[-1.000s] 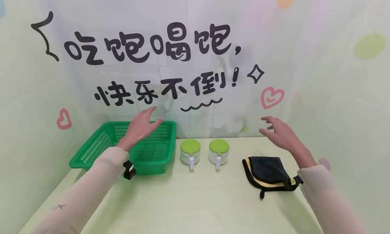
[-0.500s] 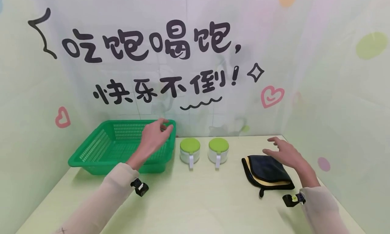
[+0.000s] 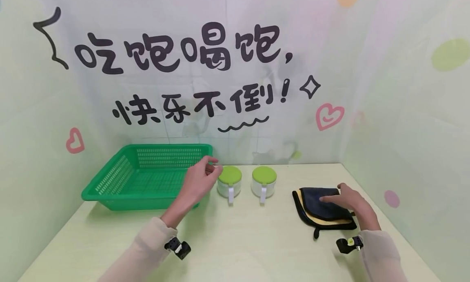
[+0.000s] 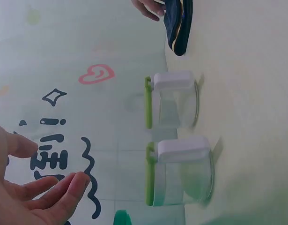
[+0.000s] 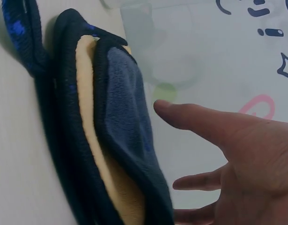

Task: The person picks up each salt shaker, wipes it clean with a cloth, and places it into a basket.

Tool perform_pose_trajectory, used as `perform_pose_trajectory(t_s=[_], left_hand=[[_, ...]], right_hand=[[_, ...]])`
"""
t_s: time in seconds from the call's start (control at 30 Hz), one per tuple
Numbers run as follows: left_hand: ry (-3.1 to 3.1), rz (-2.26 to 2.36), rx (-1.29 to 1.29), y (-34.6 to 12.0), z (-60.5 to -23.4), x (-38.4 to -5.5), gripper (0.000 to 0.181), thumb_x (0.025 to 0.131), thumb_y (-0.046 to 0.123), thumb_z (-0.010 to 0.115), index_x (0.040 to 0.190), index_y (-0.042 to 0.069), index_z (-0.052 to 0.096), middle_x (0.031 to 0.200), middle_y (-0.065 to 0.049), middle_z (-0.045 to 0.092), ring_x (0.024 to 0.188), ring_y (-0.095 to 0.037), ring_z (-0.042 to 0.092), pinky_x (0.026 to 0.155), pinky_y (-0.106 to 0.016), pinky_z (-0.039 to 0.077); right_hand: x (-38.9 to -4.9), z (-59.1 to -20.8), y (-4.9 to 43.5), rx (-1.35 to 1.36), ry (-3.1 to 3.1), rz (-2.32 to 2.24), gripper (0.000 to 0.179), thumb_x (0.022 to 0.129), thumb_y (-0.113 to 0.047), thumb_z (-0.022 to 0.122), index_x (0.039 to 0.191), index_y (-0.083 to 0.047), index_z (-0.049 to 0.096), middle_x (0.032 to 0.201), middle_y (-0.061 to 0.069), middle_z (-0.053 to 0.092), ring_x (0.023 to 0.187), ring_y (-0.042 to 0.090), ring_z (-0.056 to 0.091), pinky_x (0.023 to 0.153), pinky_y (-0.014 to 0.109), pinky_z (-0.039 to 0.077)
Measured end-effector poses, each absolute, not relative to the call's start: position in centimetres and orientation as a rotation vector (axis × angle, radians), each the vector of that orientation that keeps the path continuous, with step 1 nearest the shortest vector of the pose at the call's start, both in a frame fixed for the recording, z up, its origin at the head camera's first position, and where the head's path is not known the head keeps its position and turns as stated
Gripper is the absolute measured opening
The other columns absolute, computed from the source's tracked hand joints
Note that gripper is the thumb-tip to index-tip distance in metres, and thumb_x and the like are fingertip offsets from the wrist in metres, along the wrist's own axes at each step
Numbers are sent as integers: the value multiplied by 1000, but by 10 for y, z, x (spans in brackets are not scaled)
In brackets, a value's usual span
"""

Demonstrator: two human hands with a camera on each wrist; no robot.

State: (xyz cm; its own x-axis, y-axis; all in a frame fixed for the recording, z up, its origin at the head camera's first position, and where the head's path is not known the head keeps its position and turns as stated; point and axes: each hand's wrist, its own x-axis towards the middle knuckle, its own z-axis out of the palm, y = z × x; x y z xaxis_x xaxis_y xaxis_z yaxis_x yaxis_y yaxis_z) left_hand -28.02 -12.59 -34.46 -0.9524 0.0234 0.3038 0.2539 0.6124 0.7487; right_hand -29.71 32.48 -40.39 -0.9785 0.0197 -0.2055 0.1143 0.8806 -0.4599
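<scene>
A folded dark blue cloth (image 3: 323,204) with a yellow inner side and black edging lies on the table at the right. Over its right part hovers my right hand (image 3: 350,200), thumb and fingers apart; the right wrist view shows a gap between thumb and cloth (image 5: 125,98). My left hand (image 3: 201,180), fingers loosely bent and holding nothing, is between the green basket and the left jar (image 3: 229,184). That jar is clear, with a green lid and a white handle. A matching jar (image 3: 263,184) stands beside it, handle toward me.
The green plastic basket (image 3: 147,202) with slotted walls sits at the back left of the pale table (image 3: 249,241). Behind everything hangs a printed curtain (image 3: 227,147) with dark lettering; more curtain closes off both sides.
My left hand has moved right and down, from over the basket to beside the left jar. My right hand has come down from above and behind the cloth to just over it.
</scene>
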Motion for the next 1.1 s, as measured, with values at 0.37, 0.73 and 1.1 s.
perform_pose_trajectory(t_s=[0.37, 0.73, 1.1], left_hand=[[-2344, -1669, -168, -105, -373, -272, 26, 100, 18, 63, 121, 3, 66, 101, -18, 75, 92, -31, 75, 81, -32, 61], [-2266, -1915, -178, -79, -391, -280, 24, 100, 12, 61, 118, -4, 64, 100, -18, 75, 88, -20, 74, 82, -30, 62], [-2256, -2112, -173, -48, -408, -286, 27, 103, 13, 58, 124, -3, 61, 115, -24, 70, 102, -31, 72, 90, -35, 61]], right_hand=[[-302, -413, 333, 248, 2872, -717, 90, 91, -43, 73, 135, 26, 36, 137, 48, 43, 119, 60, 51, 98, 64, 47], [-306, -418, 335, 253, 2837, -930, 83, 90, -28, 71, 134, 32, 35, 136, 51, 40, 122, 61, 49, 106, 64, 43], [-311, -410, 333, 184, 2713, -1141, 86, 102, -26, 54, 154, 21, 4, 157, 47, 10, 146, 62, 16, 120, 69, 21]])
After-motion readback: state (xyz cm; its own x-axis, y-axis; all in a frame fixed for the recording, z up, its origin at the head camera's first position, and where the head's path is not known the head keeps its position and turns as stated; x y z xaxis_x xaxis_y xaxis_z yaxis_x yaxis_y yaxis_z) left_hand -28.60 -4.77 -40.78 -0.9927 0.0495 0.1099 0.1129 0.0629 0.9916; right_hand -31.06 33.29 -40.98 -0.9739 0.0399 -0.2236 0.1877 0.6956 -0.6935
